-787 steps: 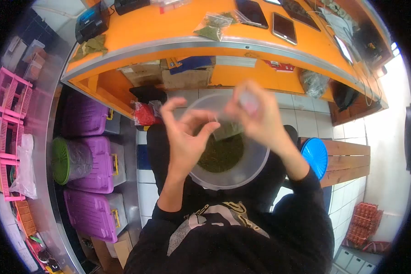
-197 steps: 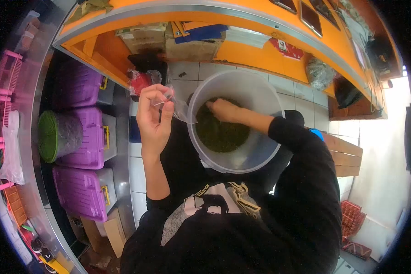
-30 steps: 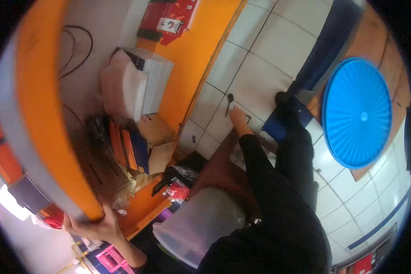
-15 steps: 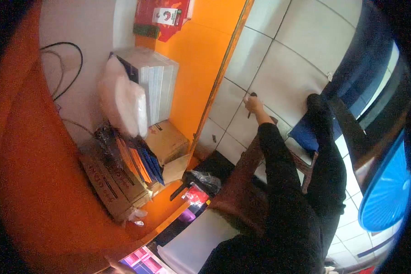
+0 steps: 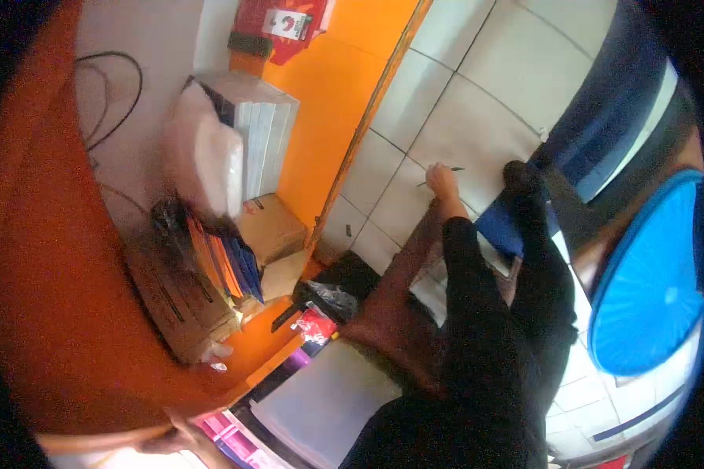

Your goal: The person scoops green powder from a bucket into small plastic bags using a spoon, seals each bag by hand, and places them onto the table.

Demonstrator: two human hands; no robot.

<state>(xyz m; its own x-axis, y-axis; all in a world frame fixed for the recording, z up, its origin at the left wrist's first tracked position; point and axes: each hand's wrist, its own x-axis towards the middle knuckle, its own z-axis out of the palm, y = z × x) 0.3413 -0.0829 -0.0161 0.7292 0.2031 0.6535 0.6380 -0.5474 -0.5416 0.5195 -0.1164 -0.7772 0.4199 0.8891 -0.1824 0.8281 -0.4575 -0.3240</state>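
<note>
My right hand (image 5: 443,181), at the end of a black sleeve, is reached out low over the white floor tiles. Its fingers are closed around a thin dark stick-like tool (image 5: 457,169), whose ends show on both sides of the fist; the exact kind is too small to tell. At the lower left edge, what looks like my left hand (image 5: 188,438) is at the counter edge beside a pink-lit panel (image 5: 231,442); its fingers are blurred. Below my right forearm are a brown chair-like piece (image 5: 403,316) and my black-clad leg (image 5: 544,285).
On the orange counter (image 5: 70,336) stand a cardboard box (image 5: 180,309), colored folders (image 5: 223,262), white boxes (image 5: 267,141) and a plastic-wrapped white pack (image 5: 211,152). A blue round ribbed object (image 5: 649,281) is at the right. A white sheet-like surface (image 5: 321,402) lies near my body.
The tool in my right hand has turned from nearly upright to slanting sideways. My view has shifted slightly, and more of the blue round object shows.
</note>
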